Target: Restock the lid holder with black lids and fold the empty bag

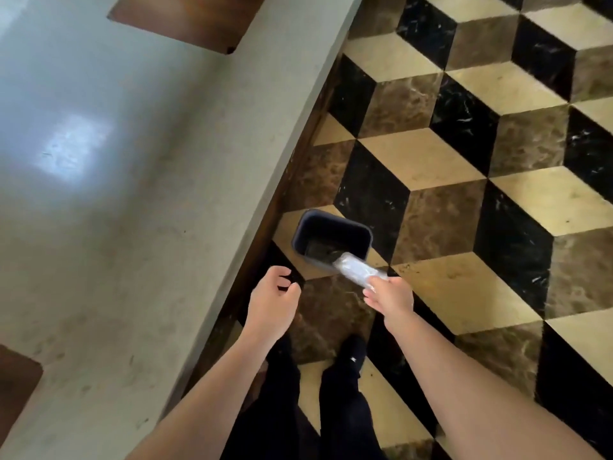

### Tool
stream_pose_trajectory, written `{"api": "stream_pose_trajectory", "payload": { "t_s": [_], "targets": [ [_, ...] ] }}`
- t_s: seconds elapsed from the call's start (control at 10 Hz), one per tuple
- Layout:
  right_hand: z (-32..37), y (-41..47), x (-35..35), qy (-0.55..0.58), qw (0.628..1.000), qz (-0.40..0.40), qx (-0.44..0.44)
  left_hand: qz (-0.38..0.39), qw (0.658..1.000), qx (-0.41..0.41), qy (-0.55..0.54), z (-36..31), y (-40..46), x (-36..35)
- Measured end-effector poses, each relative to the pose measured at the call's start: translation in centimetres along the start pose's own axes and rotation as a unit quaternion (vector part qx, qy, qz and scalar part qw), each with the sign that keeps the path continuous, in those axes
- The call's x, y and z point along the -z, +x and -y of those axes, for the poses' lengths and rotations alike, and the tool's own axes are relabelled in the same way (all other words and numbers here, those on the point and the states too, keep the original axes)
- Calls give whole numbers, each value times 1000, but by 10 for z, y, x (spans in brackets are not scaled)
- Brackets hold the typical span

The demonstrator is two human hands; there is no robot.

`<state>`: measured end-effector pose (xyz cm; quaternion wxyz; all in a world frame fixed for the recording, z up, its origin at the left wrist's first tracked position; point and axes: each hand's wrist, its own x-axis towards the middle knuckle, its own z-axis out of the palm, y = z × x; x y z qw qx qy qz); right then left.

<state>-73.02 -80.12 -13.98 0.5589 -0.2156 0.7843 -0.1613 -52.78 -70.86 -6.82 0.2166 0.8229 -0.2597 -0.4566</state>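
Observation:
My right hand [389,295] grips a folded clear plastic bag [356,267] by one end. The bag's far end reaches over the near rim of a dark rectangular bin [331,239] that stands on the floor. My left hand [270,298] hovers to the left of the bin with loosely curled fingers and holds nothing. No black lids and no lid holder are in view.
A pale grey counter [132,194] runs along the left, its edge slanting down beside the bin. Brown wooden panels [185,18] lie on it at the top and lower left. The floor [464,161] has a cube-pattern of black, brown and cream tiles. My dark-clothed legs [331,410] stand below.

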Motion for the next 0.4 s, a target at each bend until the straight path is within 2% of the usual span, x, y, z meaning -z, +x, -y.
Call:
{"api": "stream_pose_trajectory", "payload": {
  "t_s": [0.1,0.3,0.4],
  "targets": [
    [12,46,-32,-6,999,-2,-34,8,1000,7,23,-2,12,6],
    [17,144,-94,-85,994,-20,-58,34,993,101,-59,13,60,-16],
    [14,173,-107,-74,992,52,-88,38,990,122,-53,18,84,-28]
  ]
}}
